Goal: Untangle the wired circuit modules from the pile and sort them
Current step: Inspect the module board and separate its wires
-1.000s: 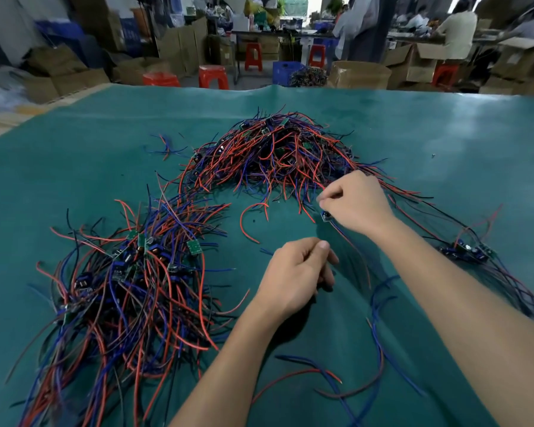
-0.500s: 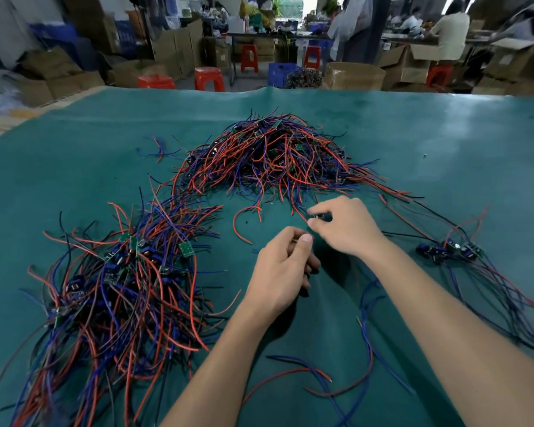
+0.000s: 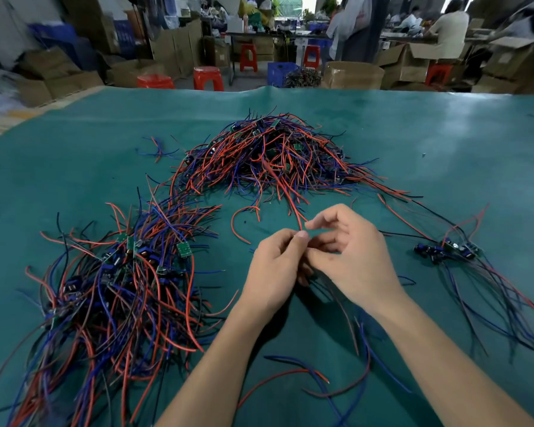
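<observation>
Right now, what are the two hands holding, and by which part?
The left hand and right hand pinch one wired module between them, up where its wires meet it; the module itself is mostly hidden by the fingers.

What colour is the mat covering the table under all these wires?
Teal green, a plain mat with no pattern, seen in the head view.

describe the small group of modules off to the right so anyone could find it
Start at the teal mat and the big tangled pile at its middle. Go right, past the right hand: the small cluster there holds just a few modules, its wires trailing toward the viewer.
</observation>
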Demonstrator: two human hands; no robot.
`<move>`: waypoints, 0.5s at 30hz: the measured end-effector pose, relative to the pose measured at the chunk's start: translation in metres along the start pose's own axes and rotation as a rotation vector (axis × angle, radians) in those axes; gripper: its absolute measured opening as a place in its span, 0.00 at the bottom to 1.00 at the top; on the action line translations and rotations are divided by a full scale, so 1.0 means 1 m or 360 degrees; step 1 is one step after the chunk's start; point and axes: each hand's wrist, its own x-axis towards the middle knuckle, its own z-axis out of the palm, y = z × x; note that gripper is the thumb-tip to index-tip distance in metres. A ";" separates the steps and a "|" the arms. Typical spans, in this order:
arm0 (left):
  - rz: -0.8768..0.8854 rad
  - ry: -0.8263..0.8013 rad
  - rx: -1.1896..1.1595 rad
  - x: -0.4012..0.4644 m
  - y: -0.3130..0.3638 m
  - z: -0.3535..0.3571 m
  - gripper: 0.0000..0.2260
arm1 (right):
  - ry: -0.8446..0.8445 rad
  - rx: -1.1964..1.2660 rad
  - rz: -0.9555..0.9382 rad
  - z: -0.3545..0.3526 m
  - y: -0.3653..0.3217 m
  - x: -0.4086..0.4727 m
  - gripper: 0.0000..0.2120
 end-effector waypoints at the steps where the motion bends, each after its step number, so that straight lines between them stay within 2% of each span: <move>1: -0.0012 0.0007 -0.0038 0.000 0.000 0.000 0.13 | 0.0078 0.0083 0.0044 0.000 0.003 0.000 0.14; 4: -0.0031 -0.0046 -0.0070 0.000 0.002 0.001 0.14 | 0.0278 0.0096 0.0203 -0.004 0.013 0.004 0.06; 7: -0.0015 -0.0155 -0.0007 -0.002 0.002 0.002 0.12 | 0.0069 0.0209 0.0344 -0.008 0.016 0.005 0.01; 10: -0.0021 -0.0166 -0.0049 -0.004 0.003 0.002 0.12 | -0.0101 0.0391 0.0392 -0.006 0.016 0.003 0.04; 13: -0.0013 -0.0185 0.0009 -0.003 0.004 0.002 0.15 | 0.0029 0.0366 0.0280 -0.005 0.017 0.005 0.04; 15: 0.0030 -0.0196 0.0092 -0.003 0.005 0.002 0.15 | 0.0238 0.0221 0.0151 -0.009 0.018 0.010 0.05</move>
